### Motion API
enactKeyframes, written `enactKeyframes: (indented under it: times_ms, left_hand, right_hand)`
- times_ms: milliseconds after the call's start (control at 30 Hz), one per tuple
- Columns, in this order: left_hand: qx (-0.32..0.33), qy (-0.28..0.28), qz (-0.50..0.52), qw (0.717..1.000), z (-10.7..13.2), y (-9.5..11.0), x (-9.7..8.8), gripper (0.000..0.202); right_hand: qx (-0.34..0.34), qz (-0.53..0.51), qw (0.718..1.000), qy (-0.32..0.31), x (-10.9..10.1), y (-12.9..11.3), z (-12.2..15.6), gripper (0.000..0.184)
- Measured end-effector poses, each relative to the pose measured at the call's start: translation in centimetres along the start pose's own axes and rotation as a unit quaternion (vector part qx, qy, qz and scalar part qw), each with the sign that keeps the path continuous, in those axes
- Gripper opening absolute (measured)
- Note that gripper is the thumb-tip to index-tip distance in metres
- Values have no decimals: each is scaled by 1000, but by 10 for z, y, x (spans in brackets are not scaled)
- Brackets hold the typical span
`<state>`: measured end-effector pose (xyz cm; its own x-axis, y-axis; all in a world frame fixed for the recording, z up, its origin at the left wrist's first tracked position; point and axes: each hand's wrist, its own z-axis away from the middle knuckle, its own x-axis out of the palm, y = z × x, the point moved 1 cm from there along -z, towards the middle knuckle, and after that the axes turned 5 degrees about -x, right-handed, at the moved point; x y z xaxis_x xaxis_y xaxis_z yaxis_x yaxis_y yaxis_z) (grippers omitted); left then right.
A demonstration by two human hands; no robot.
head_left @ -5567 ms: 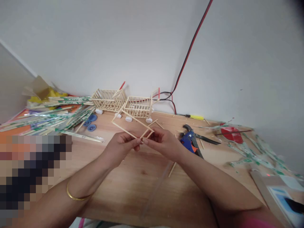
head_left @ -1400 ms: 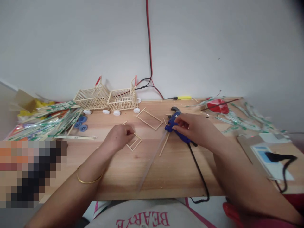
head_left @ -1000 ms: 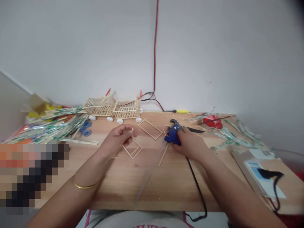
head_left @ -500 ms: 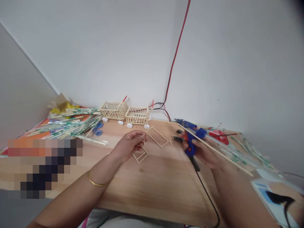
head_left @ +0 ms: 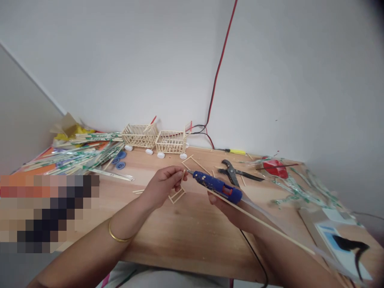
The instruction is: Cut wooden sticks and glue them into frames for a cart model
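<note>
My left hand [head_left: 165, 184] pinches a short wooden stick [head_left: 183, 176] upright between thumb and fingertips. In my right hand [head_left: 228, 212] is a blue hot glue gun [head_left: 214, 185], its nozzle pointing left and close to the short stick; whether they touch I cannot tell. A long thin wooden stick [head_left: 270, 224] runs along the gun's near side, held in the same hand. Below my left fingers lies a small stick frame [head_left: 177, 195] with a crossbar. Behind the gun lies a larger stick frame [head_left: 198, 163], partly hidden.
Two small stick-built carts [head_left: 139, 138] with white wheels stand at the back near the wall. Wrapped chopsticks [head_left: 99, 154] pile up at left beside blue discs [head_left: 120, 165]. Black-handled pliers [head_left: 232, 173], a yellow-handled tool [head_left: 237, 151] and a red item [head_left: 274, 168] lie at right.
My right hand has swung the glue gun left and turned it, bringing its nozzle to the short stick. The pliers and yellow-handled tool are now uncovered. My left hand keeps its pinch.
</note>
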<state>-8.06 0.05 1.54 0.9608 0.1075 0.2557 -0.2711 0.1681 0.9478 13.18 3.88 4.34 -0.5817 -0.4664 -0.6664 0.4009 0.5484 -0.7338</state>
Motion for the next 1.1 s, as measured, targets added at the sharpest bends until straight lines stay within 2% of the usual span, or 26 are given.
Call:
enactKeyframes:
  times_ms: [133, 333, 500, 700, 900, 1100]
  left_hand:
    - [26, -1, -21, 999, 0, -1, -1, 20]
    - [48, -8, -42, 998, -1, -2, -1, 17]
    - [47, -10, -44, 998, 0, 0, -1, 17]
    - [45, 0, -43, 998, 0, 1, -1, 18]
    - [50, -3, -50, 998, 0, 1, -1, 20]
    - [52, -7, -51, 997, 0, 1, -2, 19]
  right_hand:
    - [22, -30, 999, -23, 1, 4, 0, 21]
    - [35, -1, 999, -23, -4, -3, 0, 21]
    - [40, 34, 998, -21, -9, -12, -1, 21]
    - [29, 47, 998, 0, -10, -13, -2, 20]
    - [33, 20, 999, 2, -9, -13, -4, 24]
    - [32, 9, 999, 9, -8, -11, -4, 21]
